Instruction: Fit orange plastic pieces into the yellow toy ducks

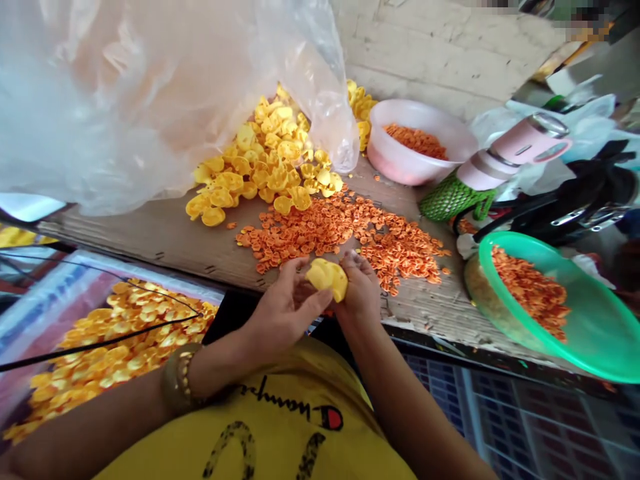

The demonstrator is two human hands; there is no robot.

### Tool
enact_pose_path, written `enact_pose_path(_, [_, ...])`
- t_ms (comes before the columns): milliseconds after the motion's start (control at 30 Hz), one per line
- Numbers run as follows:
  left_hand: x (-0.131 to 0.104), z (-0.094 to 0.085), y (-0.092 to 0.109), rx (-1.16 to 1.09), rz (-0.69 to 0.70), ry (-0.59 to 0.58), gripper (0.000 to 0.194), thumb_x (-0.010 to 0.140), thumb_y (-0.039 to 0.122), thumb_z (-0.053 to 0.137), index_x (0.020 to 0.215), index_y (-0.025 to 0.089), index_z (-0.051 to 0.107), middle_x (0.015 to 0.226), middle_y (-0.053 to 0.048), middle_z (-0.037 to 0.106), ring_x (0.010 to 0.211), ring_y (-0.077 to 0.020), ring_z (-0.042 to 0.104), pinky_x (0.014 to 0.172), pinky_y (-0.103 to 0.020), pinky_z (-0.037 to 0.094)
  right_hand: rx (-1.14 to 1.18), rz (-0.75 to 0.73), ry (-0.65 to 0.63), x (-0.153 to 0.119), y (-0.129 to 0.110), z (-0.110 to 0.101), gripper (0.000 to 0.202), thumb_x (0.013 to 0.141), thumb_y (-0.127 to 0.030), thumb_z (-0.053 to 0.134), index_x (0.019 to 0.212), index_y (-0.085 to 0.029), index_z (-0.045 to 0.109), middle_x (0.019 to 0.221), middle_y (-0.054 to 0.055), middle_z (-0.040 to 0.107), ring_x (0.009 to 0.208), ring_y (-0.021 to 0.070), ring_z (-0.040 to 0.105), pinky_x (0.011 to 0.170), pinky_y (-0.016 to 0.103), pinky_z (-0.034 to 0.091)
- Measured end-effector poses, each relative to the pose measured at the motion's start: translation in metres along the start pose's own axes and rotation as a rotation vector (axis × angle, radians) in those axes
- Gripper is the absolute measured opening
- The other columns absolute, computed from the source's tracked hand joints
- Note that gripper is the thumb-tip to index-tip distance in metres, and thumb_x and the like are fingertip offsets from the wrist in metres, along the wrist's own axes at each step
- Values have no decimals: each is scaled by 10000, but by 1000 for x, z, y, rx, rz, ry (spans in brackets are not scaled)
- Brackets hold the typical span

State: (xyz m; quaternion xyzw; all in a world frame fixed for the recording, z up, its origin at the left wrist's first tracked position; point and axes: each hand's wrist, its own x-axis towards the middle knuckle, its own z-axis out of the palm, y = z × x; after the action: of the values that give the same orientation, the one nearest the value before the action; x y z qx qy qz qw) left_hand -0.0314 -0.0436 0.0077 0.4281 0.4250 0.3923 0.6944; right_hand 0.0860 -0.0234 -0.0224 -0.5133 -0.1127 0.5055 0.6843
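Observation:
Between my two hands, just above the front edge of the table, is a yellow cupped plastic piece [327, 279] with rounded lobes. My left hand [286, 303] grips its left side, thumb across the lower front. My right hand [361, 287] has its fingers curled round the right side. Right behind the hands lies a spread of small orange pieces [310, 233] on the cardboard-covered table [150, 233]. Beyond them is a heap of similar yellow pieces [273, 160], spilling from a large clear plastic bag [165, 87].
A pale pink bowl [420, 143] and a green basin [600, 320] hold more orange pieces. A pink tumbler [520, 150] in a green net leans beside a black bag [575, 193]. Below left, a bin holds many yellow pieces [125, 353]; a black cord [100, 343] crosses it.

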Motion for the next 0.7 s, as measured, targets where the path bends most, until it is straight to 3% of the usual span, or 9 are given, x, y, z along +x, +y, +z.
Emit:
enact_pose_path(67, [-1,5,-4,7,129,138,402,739,316,734,1069,189,544,898,-18,647,762,-122,608,663,-190,492,58,-18,-2,-6,5,-2,334,640,-370,773,751,-204,506,575,-86,553,503,80,536,504,206,465])
enact_pose_path(133, [4,7,-3,-97,106,240,302,768,305,702,1002,183,555,843,-6,639,708,-111,595,649,-196,494,58,-23,-74,-14,6,-5,334,623,-369,797,757,-190,549,624,-76,585,543,70,549,556,205,492])
enact_pose_path(267, [17,-4,5,-433,-202,210,173,826,296,605,897,142,575,830,-78,689,685,-164,646,647,-270,533,-114,67,-247,-30,-1,-18,292,616,-334,819,761,-162,633,709,-28,658,635,99,614,671,256,546])
enact_pose_path(367, [22,-14,5,-579,-397,141,241,857,300,535,860,82,636,820,-150,707,760,-224,687,728,-326,554,-206,59,-293,-36,-5,-30,246,643,-323,799,777,-163,668,742,-5,689,671,127,645,711,296,567])
enact_pose_path(467, [24,-19,2,-665,-445,80,292,884,293,491,911,57,660,881,-176,715,837,-249,696,786,-365,558,-290,-86,-299,-39,-5,-36,163,696,-295,756,783,-182,677,756,-3,690,685,135,648,708,305,572])
enact_pose_path(600, [25,-17,-2,-713,-449,95,292,907,246,440,884,48,654,848,-170,708,770,-235,695,737,-371,577,-501,-424,-341,-42,-3,-41,18,775,-202,671,790,-202,680,781,8,687,746,138,646,713,278,556])
enact_pose_path(700, [26,-14,-2,-704,-453,118,274,902,223,434,823,61,640,797,-157,692,721,-223,686,679,-348,581,-683,-658,-390,-44,-1,-44,84,827,-146,611,822,-211,663,798,14,690,757,140,645,705,271,543])
